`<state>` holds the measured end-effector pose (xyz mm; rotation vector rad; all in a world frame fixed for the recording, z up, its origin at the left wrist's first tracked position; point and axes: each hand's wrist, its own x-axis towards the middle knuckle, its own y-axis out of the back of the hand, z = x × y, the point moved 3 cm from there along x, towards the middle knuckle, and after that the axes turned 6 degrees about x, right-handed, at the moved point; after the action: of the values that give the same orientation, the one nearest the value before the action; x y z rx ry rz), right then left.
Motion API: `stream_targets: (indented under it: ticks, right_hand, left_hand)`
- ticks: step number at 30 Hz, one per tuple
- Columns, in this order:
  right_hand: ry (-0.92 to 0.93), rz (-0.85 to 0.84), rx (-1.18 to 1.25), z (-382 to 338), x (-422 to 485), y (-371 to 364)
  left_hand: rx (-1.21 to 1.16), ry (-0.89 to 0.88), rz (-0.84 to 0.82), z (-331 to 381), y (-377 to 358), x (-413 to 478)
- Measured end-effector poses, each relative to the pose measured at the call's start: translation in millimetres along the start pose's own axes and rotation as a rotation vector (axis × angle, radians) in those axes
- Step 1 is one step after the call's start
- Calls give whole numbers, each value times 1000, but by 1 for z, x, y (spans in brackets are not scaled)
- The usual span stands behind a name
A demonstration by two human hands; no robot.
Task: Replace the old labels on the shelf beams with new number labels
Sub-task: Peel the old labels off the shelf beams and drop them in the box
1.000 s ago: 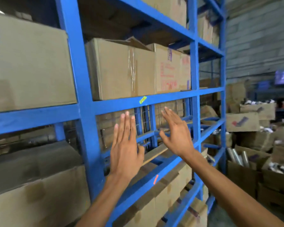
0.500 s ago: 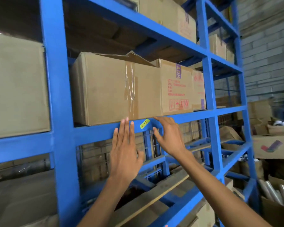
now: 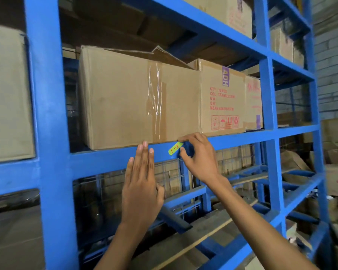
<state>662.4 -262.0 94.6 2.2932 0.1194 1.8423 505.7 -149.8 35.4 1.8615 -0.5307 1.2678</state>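
Reaching up with two bare hands to a small yellow-green paper label (image 3: 175, 149) stuck on a blue metal shelf beam (image 3: 109, 160).
Left hand (image 3: 141, 184) is lying flat, fingers straight, holding nothing; right hand (image 3: 198, 158) is pinching the label's right end between thumb and forefinger, below a taped brown cardboard box (image 3: 139, 98).

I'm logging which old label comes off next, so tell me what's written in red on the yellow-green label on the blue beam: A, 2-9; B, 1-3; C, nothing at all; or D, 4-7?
B: the yellow-green label on the blue beam shows "1-3" in red handwriting, with the right hand pinching at its right end and the left hand flat on the beam beside it.
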Motion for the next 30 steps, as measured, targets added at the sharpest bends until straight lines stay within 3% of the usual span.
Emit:
stream_targets:
  ticks: [22,30]
  right_hand:
    - [224,-254,-219,-2,30,3]
    - [148,-245,-106,-8,1,4]
  left_hand:
    - [112,-18,-37,-1,-4,-4]
    - [105,-21,-29,-2,1,1]
